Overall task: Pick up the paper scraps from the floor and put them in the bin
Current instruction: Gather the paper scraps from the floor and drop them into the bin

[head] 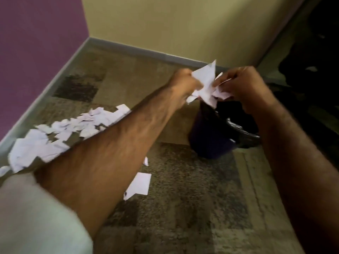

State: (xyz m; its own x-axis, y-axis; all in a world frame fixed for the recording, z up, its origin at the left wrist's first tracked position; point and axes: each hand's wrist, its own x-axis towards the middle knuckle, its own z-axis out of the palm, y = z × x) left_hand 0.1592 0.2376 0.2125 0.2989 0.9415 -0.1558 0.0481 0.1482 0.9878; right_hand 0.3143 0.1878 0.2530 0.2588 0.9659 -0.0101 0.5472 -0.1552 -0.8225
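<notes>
Both arms reach forward over the carpet. My left hand (184, 82) grips a bunch of white paper scraps (206, 79), and my right hand (242, 85) pinches more scraps at the same bunch. The two hands meet directly above a dark bin (211, 142) lined with a black bag, which stands on the floor. A large heap of white scraps (60, 132) lies on the carpet at the left near the purple wall. One bigger sheet (140, 184) and a small scrap (146, 160) lie under my left forearm.
A patterned brown carpet (192, 198) covers the floor. The purple wall (36, 52) and cream wall (174, 24) meet in the far corner with a grey skirting. Dark, unclear objects (311, 79) fill the right side beyond the bin.
</notes>
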